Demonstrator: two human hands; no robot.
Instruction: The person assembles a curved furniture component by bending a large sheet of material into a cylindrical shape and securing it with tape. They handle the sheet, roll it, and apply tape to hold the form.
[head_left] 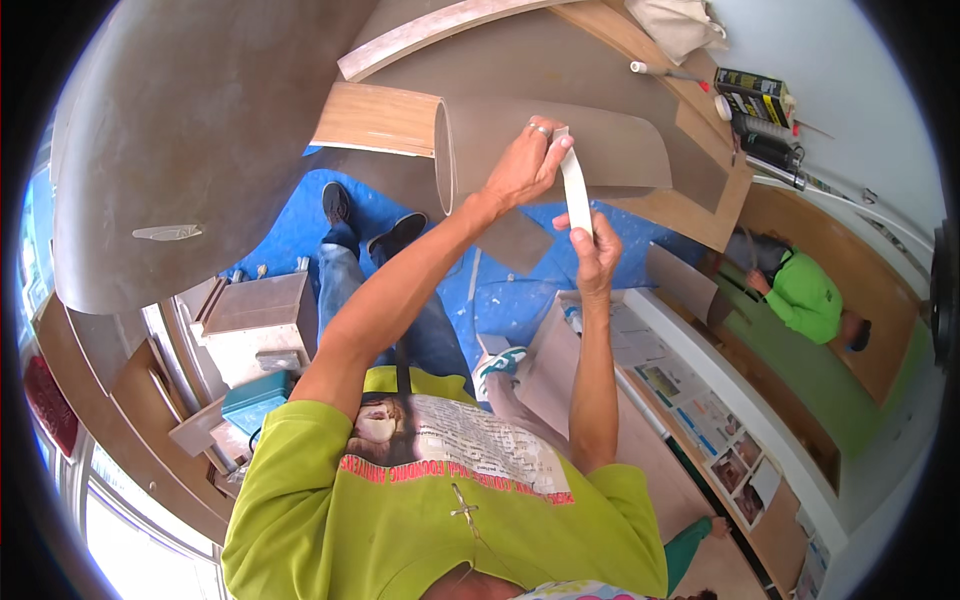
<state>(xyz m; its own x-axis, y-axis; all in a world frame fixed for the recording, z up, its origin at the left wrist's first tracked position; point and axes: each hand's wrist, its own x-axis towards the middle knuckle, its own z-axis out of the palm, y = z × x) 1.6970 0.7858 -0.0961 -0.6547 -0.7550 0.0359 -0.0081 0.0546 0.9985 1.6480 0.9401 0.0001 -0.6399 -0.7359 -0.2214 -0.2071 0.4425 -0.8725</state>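
A short white strip (575, 190), flat and slightly bent, is stretched between my two hands. Its far end is pinched in the fingers of my left hand (525, 163), which wears a ring. The near end sits between thumb and fingers of my right hand (597, 258). I cannot tell what the strip is made of. Just beyond my left hand lies a brown sheet curled into a wide roll (570, 140), and whether the hand touches it is unclear. A light wood-grain panel (380, 118) adjoins the roll's open left end.
A large curved brown panel (190, 150) rises at left. A pale curved strip (440, 35) lies at the back. Blue sheeting (500, 290) covers the floor. At left stands a box (262, 310) beside a teal container (258, 400). Another person in green (808, 297) is at right.
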